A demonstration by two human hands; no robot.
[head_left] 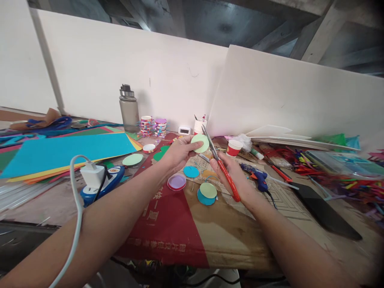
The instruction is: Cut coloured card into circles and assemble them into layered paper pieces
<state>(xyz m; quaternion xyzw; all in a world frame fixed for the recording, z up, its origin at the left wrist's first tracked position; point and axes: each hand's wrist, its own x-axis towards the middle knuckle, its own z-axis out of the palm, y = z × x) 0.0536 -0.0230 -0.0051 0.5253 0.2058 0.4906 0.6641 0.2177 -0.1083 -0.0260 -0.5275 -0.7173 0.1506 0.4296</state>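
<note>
White panels [126,68] stand along the back of a worn, cluttered worktable [240,236]. Across the top of the frame runs a grey concrete ceiling [210,20] with beams, dimly lit.

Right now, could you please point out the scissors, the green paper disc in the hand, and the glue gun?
scissors [223,170]: head view, on the red handle near the pivot.
green disc [200,143]: head view, on the middle of its face.
glue gun [258,176]: head view, on the blue body.
</note>
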